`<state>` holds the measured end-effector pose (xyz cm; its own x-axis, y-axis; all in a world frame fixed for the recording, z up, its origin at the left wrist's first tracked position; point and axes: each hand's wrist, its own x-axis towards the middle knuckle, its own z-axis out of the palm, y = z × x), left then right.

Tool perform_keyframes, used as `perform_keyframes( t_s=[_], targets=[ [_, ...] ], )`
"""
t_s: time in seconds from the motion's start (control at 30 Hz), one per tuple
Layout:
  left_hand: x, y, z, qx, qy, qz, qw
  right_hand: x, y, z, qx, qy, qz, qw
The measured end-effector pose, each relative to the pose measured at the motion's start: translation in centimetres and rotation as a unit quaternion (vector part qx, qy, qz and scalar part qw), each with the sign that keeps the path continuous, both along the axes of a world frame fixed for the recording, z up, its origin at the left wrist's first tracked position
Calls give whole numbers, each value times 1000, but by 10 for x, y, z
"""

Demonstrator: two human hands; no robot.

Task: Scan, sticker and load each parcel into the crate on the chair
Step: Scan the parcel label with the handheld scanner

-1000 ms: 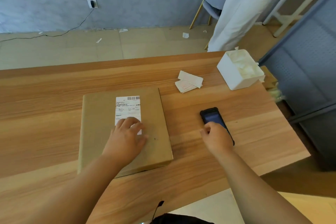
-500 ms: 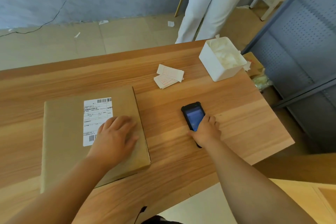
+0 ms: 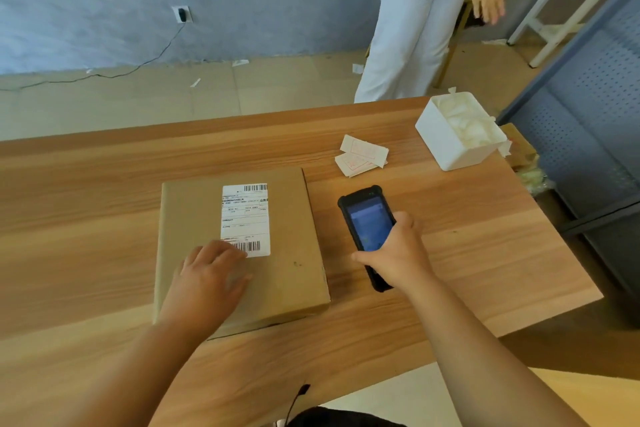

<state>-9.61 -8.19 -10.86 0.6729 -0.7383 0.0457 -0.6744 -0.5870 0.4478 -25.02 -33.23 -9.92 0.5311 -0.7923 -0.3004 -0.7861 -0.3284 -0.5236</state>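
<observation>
A flat brown cardboard parcel (image 3: 277, 218) lies on the wooden table (image 3: 104, 204), with a white shipping label (image 3: 245, 215) on top. My left hand (image 3: 204, 279) rests flat on the parcel's near half, fingertips at the label's lower edge. My right hand (image 3: 394, 255) grips the lower part of a black handheld scanner (image 3: 365, 218) with its screen lit, just right of the parcel. A small pile of white stickers (image 3: 360, 156) lies beyond the scanner. The crate and chair are out of view.
A white box (image 3: 450, 146) with crumpled paper in it stands at the table's far right corner. Behind the table stands a person in white trousers (image 3: 405, 28). A grey perforated rack (image 3: 595, 114) is at the right. A cable runs along the floor to a wall socket (image 3: 181, 14).
My right hand has closed around the scanner and raised it. My left hand slid down the parcel, uncovering more of the label. The person behind the table has come closer.
</observation>
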Motion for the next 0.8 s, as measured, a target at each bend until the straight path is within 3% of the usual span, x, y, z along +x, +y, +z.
perform_keyframes(
  t_s=[0.17,0.33,0.57,0.8],
  targets=[
    [6,36,-9,48,0,105,993,20,31,47,-32,81,165,982],
    [12,54,-15,49,4,111,993,34,60,87,-64,207,283,934],
    [14,62,-16,40,25,88,995,37,80,110,-73,273,321,904],
    [14,64,-16,35,43,85,995,36,90,117,-88,289,322,897]
  ],
)
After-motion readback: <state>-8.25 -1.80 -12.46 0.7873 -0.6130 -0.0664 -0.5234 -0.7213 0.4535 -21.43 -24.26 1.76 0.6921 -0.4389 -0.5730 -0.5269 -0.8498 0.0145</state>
